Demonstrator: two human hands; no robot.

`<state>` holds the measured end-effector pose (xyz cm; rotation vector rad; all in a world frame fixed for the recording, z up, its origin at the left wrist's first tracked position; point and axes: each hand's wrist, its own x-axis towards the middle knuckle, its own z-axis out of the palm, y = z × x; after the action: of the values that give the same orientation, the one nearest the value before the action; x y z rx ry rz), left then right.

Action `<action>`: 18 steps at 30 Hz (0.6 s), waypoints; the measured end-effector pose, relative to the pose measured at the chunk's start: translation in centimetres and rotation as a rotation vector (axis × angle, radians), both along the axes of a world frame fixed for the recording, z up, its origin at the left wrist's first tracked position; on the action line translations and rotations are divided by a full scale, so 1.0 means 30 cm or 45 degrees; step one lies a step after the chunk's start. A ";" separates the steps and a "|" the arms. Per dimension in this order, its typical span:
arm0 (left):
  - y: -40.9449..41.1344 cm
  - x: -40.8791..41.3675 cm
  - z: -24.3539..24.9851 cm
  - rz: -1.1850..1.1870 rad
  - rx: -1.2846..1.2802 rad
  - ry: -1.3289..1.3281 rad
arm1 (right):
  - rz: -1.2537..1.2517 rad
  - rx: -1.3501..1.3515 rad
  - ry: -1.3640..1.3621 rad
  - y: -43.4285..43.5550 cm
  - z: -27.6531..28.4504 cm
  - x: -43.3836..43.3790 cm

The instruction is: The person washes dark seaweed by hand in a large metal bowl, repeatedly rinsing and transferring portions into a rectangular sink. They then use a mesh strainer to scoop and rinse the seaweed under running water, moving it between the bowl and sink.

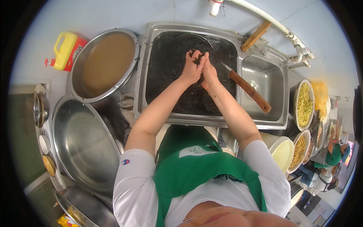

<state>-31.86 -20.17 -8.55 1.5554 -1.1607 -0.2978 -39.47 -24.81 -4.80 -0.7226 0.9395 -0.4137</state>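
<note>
Over the larger sink basin [164, 73], filled with dark liquid or dark matter, my left hand [194, 68] and my right hand [209, 69] are pressed together around a clump of dark, wet, shredded matter [197, 59]. Bits of it stick to my fingers and wrists. Behind my hands a thin curved rim shows at the dark surface. A knife with a wooden handle [249, 90] lies across the divider to the right, its blade tip toward the larger basin. Which food the dark matter is, I cannot tell.
Left of the sink stand a steel basin of brownish water [109, 65], a large steel basin [85, 142] and a yellow-red jug [65, 51]. The smaller sink basin [262, 73] is at right, beyond it bowls of chopped food [305, 105] and a pale bucket [282, 153]. Other people work far right.
</note>
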 end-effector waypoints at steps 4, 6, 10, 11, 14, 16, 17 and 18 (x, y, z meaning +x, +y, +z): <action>0.008 0.000 0.019 0.018 -0.022 -0.045 | -0.097 -0.110 -0.018 0.022 -0.014 0.014; 0.012 -0.001 0.037 0.007 -0.113 -0.078 | -0.076 -0.215 -0.025 0.037 -0.008 0.002; 0.051 0.077 0.033 -0.112 0.080 -0.222 | 0.176 -0.473 0.152 -0.008 -0.102 -0.030; 0.091 0.104 0.040 -0.175 0.302 -0.226 | 0.441 -0.550 0.345 -0.043 -0.104 -0.064; 0.170 0.217 0.020 -0.211 0.581 -0.276 | 0.966 -1.104 0.449 -0.122 -0.111 -0.160; 0.181 0.283 -0.026 -0.029 0.789 -0.361 | 1.010 -1.266 0.699 -0.185 -0.128 -0.186; 0.174 0.312 -0.046 -0.012 0.877 -0.421 | 1.027 -1.344 0.827 -0.218 -0.149 -0.195; 0.168 0.330 -0.062 0.034 1.016 -0.437 | 1.079 -1.400 0.921 -0.230 -0.144 -0.189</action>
<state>-21.94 -15.13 -10.40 2.3862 -1.3669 -0.5337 -45.14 -31.70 -9.12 -2.2718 0.9137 0.1675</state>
